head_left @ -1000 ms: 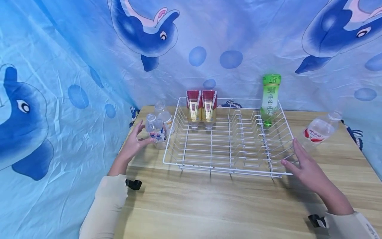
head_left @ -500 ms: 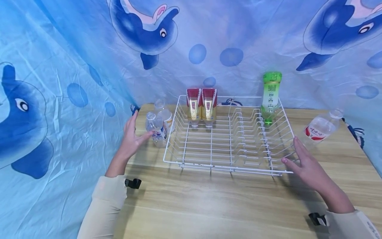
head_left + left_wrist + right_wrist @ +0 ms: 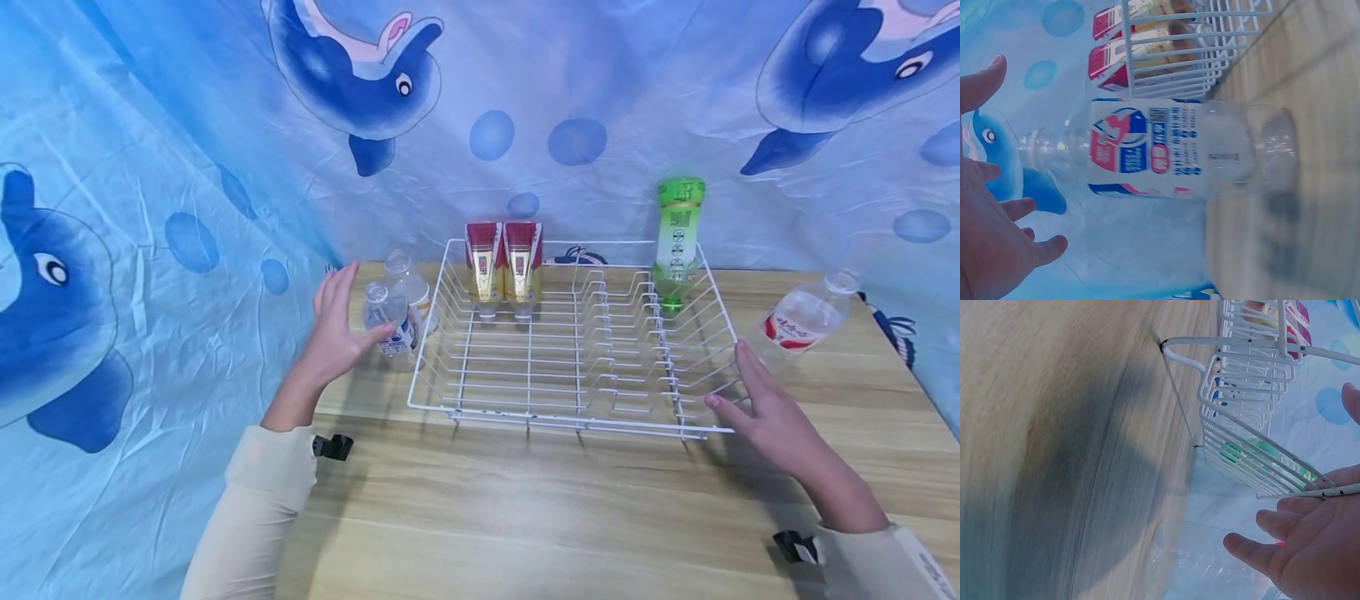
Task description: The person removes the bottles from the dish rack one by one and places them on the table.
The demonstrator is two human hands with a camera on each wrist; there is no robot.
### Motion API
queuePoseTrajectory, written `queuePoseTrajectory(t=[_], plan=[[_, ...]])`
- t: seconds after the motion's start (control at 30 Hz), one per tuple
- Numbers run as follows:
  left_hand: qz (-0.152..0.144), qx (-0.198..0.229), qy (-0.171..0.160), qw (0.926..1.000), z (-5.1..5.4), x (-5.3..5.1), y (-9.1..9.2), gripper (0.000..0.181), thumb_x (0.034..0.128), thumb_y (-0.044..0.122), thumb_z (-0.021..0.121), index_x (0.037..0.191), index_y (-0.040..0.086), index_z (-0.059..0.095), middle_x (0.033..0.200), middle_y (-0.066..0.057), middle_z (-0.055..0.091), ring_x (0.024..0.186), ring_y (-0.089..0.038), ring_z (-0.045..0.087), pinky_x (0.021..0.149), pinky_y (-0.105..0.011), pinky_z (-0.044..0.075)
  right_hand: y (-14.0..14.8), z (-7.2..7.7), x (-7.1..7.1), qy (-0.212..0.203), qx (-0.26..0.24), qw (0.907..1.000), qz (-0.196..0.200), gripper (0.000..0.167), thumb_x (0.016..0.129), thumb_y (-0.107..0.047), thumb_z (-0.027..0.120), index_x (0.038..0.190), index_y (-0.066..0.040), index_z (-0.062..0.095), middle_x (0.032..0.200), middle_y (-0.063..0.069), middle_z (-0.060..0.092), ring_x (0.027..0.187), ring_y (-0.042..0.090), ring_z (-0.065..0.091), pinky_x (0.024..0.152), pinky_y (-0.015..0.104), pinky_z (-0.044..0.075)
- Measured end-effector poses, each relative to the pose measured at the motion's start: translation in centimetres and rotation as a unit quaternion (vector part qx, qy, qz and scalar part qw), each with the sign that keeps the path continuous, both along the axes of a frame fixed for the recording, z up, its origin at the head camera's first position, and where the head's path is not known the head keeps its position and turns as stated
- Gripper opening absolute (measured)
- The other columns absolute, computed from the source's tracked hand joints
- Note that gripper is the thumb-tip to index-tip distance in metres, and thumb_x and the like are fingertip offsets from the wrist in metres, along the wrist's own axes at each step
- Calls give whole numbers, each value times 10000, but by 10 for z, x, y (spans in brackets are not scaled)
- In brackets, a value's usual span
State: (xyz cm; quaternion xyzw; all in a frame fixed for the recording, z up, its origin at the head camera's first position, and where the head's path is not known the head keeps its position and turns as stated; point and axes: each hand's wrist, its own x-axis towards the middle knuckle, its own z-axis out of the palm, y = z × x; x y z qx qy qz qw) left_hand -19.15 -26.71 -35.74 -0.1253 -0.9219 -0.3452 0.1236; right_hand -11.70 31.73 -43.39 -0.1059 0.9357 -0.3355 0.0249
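Note:
In the head view my left hand (image 3: 335,329) is beside a clear plastic bottle (image 3: 390,333) with a blue, white and red label. The left wrist view shows that bottle (image 3: 1141,147) upright, with the spread fingers apart from it. A second clear bottle (image 3: 411,292) stands behind, partly hidden. My right hand (image 3: 780,429) rests at the right rim of a white wire dish rack (image 3: 528,417), its thumb and fingers extended. In the right wrist view the rack (image 3: 1241,419) meets the fingers near the rim.
Two red-and-gold upside-down bottles (image 3: 504,262) and an inverted green bottle (image 3: 677,242) stand in the rack. Right of the rack is a clear bottle (image 3: 810,312) with a red-and-white label. A blue dolphin-print curtain (image 3: 562,75) hangs behind the wooden table (image 3: 517,508).
My left hand has turned more upright, its fingers lifting and its thumb moving slightly right across the front of the near bottle. The right hand stays at the rack's rim.

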Motion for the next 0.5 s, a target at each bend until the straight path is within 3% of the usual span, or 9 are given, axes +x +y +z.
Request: queuePoseTrajectory(t=[0.3,0.5], plan=[[-122,-823,93,9965,24,-7,17,1088,818,361,845,1638,215,145,1672,-125,87,1519,-300,-143,1120,-760,78,0,1,1,-7,-24,10000,36,921,1029,-365,572,1597,-33,-72,1646,247,-92,1475,532,-24,1168,662,4],[-257,-1696,264,9848,39,-13,31,1054,829,446,817,1632,184,187,1675,-137,74,1517,-308,-169,1141,-733,81,1,1,0,143,-32,9998,109,901,1033,-340,567,1594,-10,-55,1643,255,-82,1472,536,-11,1190,612,-15]])
